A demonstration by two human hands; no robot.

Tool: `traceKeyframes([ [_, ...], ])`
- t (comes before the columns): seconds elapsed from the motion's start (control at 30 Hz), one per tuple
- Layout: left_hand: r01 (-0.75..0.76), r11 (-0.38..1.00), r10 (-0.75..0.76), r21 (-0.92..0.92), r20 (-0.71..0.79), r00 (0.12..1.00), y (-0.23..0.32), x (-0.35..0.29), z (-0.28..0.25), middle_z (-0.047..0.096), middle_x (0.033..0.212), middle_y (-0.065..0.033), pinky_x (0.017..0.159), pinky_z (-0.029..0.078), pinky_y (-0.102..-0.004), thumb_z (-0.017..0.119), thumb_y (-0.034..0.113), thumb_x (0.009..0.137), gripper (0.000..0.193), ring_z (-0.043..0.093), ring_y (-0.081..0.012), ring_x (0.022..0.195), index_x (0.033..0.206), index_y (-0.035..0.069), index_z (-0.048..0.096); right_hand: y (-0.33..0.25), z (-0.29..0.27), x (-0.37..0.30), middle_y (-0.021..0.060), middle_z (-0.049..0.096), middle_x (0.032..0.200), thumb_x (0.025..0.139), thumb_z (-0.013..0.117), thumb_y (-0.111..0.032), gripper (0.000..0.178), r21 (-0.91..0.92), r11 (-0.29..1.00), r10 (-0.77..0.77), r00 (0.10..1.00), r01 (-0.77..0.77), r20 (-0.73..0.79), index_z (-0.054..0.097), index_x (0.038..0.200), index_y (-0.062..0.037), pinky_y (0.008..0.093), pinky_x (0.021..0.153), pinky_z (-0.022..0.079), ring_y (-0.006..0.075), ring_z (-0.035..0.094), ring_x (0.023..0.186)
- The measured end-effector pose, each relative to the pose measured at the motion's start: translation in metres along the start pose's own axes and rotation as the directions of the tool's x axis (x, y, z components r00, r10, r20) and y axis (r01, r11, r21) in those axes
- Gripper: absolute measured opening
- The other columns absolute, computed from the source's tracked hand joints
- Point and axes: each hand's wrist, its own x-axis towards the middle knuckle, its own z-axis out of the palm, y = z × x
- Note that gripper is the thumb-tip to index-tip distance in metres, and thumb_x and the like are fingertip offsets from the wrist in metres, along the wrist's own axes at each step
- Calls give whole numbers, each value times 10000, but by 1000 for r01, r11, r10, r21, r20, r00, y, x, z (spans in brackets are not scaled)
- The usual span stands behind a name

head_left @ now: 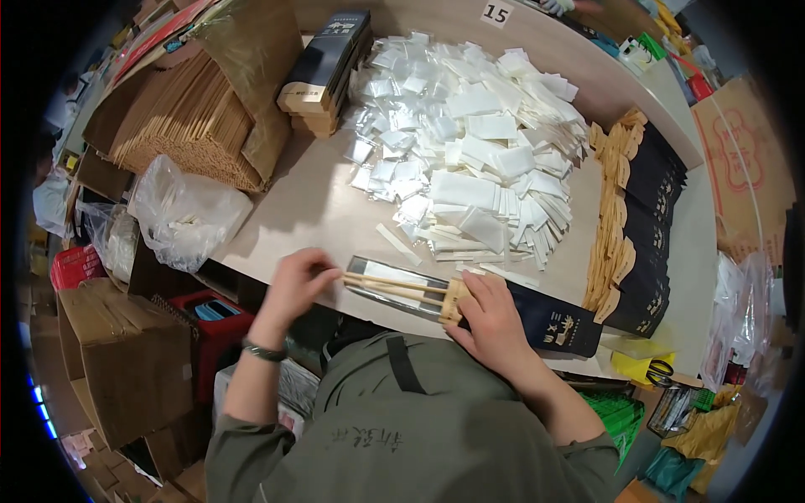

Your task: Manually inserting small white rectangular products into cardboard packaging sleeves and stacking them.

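Near the table's front edge lies a dark blue paper sleeve [541, 317] with a tan paper mouth. A pair of wooden chopsticks [398, 285] pokes out of it to the left, along with a clear plastic wrapper [369, 267] holding something white. My left hand [298, 289] pinches at the outer ends of the chopsticks; its fingertips are slightly blurred. My right hand [490, 318] grips the sleeve at its tan mouth, thumb toward me and fingers across the top. What lies inside the sleeve is hidden.
Beyond my hands spreads a big heap of small white packets [478, 159]. Dark sleeves [646, 243] overlap in a row at right, above scissors [660, 371]. A carton of wooden sticks [189, 126], a dark box stack [327, 67] and a plastic bag [189, 214] stand left.
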Motion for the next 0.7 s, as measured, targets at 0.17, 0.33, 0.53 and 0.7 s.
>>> traceKeyframes([
  [0.17,-305,952,304,-1,-60,951,60,3,84,630,906,-96,682,529,-309,738,39,805,113,658,-191,815,891,2,675,-2,10,9,221,529,1292,686,813,-199,422,30,999,-30,999,29,30,576,982,-11,470,989,419,401,508,1179],
  [0.33,-19,996,-4,-89,-261,965,55,6,80,636,933,-99,725,552,-295,685,15,856,158,664,-180,806,1007,-11,647,-2,10,11,216,549,1256,669,808,-194,436,-59,998,36,999,-36,-12,575,993,-18,445,950,448,385,528,1161],
  [0.53,-118,948,166,-297,142,976,99,-7,102,609,1121,-162,862,523,-352,691,115,882,392,651,-271,977,1231,-6,558,4,6,9,187,585,1152,652,792,-167,475,83,992,95,994,-99,51,578,1048,-17,460,904,468,378,569,1073],
  [0.7,-495,619,536,610,133,834,88,-4,56,630,982,-151,869,476,-455,841,194,643,574,612,-350,925,1126,36,574,4,-4,14,139,615,987,725,722,-158,247,28,993,-110,981,116,-159,671,964,-126,432,746,513,323,621,876],
])
